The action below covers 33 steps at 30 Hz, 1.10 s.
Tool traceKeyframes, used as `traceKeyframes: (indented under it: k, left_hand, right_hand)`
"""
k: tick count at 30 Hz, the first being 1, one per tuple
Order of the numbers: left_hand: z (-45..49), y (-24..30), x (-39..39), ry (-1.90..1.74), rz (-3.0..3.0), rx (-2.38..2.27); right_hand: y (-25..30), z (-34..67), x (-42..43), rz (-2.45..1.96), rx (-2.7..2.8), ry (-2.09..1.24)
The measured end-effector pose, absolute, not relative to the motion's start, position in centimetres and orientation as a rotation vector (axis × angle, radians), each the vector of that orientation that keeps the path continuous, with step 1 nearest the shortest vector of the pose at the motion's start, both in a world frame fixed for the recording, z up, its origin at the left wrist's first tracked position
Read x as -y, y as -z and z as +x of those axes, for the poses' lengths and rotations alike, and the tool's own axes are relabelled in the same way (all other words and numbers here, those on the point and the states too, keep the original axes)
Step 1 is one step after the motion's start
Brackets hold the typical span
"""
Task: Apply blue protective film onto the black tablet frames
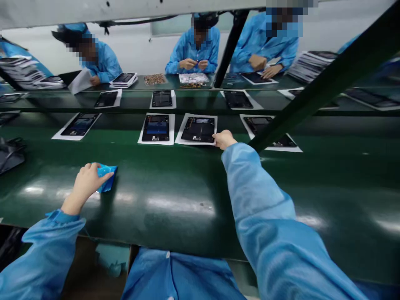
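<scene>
My left hand point(86, 180) is closed on a shiny blue piece of plastic film point(106, 178), just over the green bench top. With my arm stretched forward, my right hand point(225, 139) grips the near right corner of an opened black tablet point(198, 129), thumb on top and the other fingers partly hidden. A white paper sheet point(180, 138) lies under this tablet. Just left of it, a second opened tablet point(155, 128) with a blue patch in its middle rests on its own white sheet.
More tablets on paper lie along the line, such as one at left point(80, 124) and one at right point(271, 130). A dark green slanted post point(325, 79) crosses the right side. Co-workers in blue sit opposite. A cardboard box point(90, 271) stands below the bench edge.
</scene>
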<state>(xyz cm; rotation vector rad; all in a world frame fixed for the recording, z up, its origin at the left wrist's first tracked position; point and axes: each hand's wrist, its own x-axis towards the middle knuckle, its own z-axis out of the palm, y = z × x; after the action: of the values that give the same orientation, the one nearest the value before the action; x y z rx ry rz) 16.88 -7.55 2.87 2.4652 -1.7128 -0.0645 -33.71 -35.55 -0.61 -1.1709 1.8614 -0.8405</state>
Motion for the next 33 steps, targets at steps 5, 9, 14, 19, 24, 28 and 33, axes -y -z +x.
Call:
traceKeyframes:
  k: [5, 9, 14, 19, 24, 28, 33]
  left_hand:
    - [17.7, -3.3, 7.1, 0.372, 2.533, 1.707]
    - [18.0, -2.7, 7.4, 0.469, 2.519, 1.728]
    - [18.5, -3.0, 7.1, 0.629, 2.45, 1.758]
    - [18.8, -4.0, 7.2, 0.766, 2.301, 1.765]
    - [17.3, -5.5, 5.4, 0.56, 2.235, 1.684]
    - [13.3, -7.3, -1.2, 0.283, 2.143, 1.628]
    - [10.0, -6.8, -12.8, 0.639, 1.978, 1.576]
  right_hand:
    - [1.0, -33.8, 27.4, -1.041, -1.702, 0.888]
    - [3.2, -35.3, 16.9, -1.032, -1.612, 0.874]
    - [5.0, -37.4, 6.4, -1.127, -1.603, 0.782]
    - [3.3, -38.1, 3.6, -1.354, -1.76, 0.703]
    - [0.3, -31.0, 1.3, -1.8, -1.751, 0.735]
    - [-0.6, -19.1, -1.5, -1.596, -0.937, 0.863]
    - [0.9, -8.6, -4.1, -1.456, -0.535, 0.717]
